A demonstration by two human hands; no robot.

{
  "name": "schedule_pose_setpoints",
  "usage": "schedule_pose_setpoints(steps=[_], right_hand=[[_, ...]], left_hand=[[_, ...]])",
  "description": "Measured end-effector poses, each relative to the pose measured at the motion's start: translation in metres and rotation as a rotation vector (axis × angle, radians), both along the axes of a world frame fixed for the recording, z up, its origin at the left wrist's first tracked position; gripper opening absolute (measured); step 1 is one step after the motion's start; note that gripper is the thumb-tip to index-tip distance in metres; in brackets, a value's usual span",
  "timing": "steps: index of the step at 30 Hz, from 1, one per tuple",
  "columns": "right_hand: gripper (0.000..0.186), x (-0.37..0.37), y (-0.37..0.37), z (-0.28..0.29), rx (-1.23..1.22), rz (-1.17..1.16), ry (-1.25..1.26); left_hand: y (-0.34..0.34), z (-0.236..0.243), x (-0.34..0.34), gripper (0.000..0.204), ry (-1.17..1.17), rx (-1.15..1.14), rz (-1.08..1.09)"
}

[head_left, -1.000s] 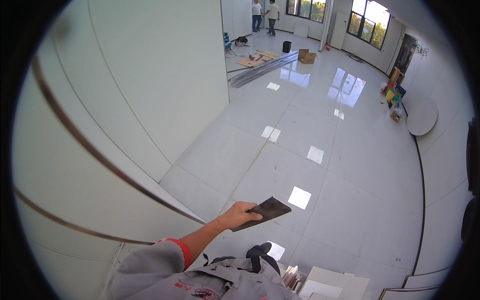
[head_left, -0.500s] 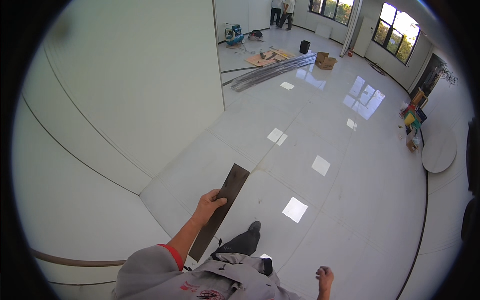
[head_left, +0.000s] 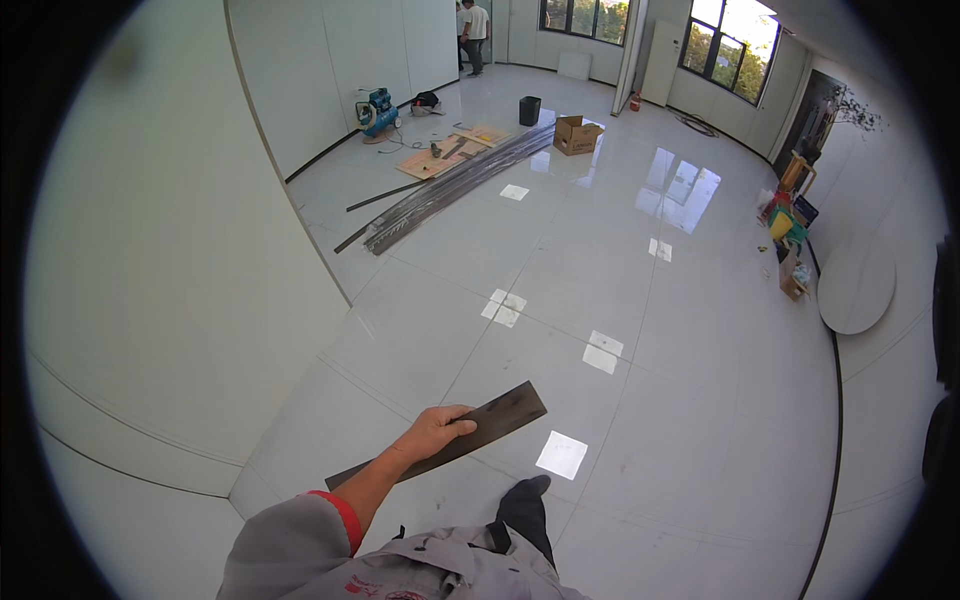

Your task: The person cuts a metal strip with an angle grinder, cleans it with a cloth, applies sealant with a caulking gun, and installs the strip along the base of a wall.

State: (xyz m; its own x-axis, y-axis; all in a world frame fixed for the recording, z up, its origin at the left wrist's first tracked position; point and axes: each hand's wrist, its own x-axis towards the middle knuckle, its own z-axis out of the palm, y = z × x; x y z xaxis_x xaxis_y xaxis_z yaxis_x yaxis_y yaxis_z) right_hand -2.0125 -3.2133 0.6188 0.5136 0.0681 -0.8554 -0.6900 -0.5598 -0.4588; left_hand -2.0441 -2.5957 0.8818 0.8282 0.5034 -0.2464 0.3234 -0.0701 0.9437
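Above the floor [head_left: 720, 400], nearer its left edge, dark strip [head_left: 507, 412] held mid-length by left hand [head_left: 435, 432], swung flatter since half a second ago, still being carried; right hand gone from view, state untellable.

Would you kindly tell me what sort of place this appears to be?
Probably a room being fitted out: a blue machine and a bundle of long strips are on the floor, and the left hand holds a dark strip.

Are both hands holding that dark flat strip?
No, only the left hand grips the dark strip; the right hand is out of view.
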Motion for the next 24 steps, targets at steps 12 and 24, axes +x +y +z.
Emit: schedule_pose_setpoints(steps=[12,24], right_hand=[[0.039,0.568,0.385,0.204,0.535,0.352,-0.521],[0.048,0.857,0.652,0.273,0.794,0.305,-0.133]], left_hand=[[0.111,-0.010,0.304,0.042,-0.004,0.129,0.074],[0.293,0.015,0.717,0.036,0.020,0.329,-0.329]])
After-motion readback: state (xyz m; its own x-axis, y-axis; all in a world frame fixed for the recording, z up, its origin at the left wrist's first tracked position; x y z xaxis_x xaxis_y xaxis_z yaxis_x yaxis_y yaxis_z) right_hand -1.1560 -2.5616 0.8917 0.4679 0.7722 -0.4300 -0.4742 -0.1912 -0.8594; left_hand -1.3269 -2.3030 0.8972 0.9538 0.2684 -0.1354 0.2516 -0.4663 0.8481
